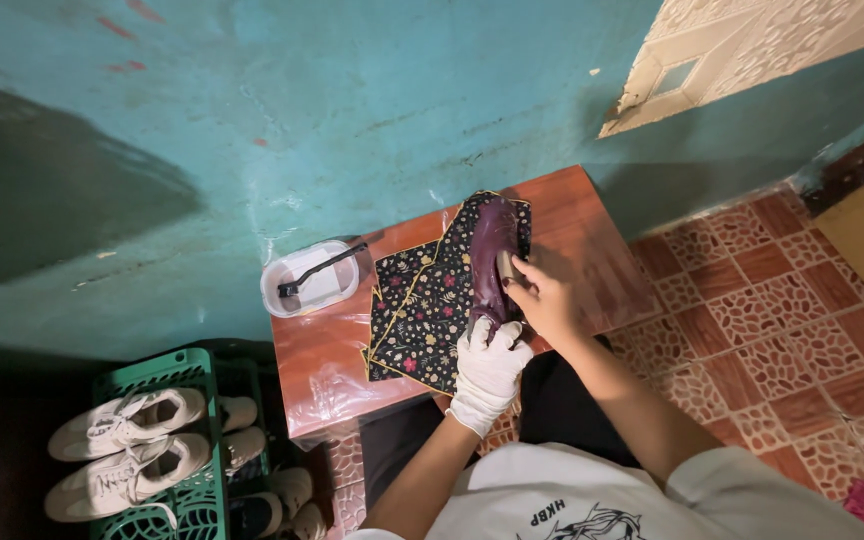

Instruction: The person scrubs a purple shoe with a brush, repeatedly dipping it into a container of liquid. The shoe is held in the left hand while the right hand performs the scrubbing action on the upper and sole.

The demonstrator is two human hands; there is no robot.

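A dark purple shoe (493, 252) lies on a black flowered cloth (424, 310) spread over a small reddish wooden table (592, 250). My left hand (490, 368), in a white glove, grips the near end of the shoe. My bare right hand (542, 295) presses a small tan brush or sponge (506, 265) against the shoe's right side. The object is mostly hidden by my fingers.
A clear plastic tub (307, 285) with a black brush across it sits at the table's left end. A green crate (187, 440) with white sneakers (127, 445) stands on the floor at the left. A teal wall lies ahead, and patterned red floor tiles (782, 300) on the right.
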